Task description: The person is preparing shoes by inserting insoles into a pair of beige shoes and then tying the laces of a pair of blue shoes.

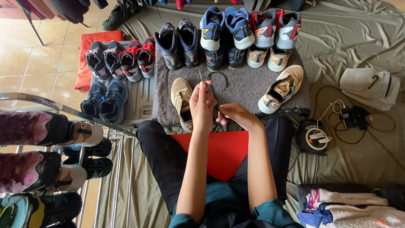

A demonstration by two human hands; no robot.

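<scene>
I sit on a home floor: tan tiles (40,50), a spread grey sheet (354,46), rows of sneakers (236,36), a metal shoe rack (63,109).

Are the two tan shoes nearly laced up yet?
Not yet, it seems. Both hands, left hand and right hand, hold a dark lace by the tan shoe on the grey mat; how far it is threaded is hidden. The other tan shoe lies untouched to the right. The shoes in the rows behind stand paired.
</scene>
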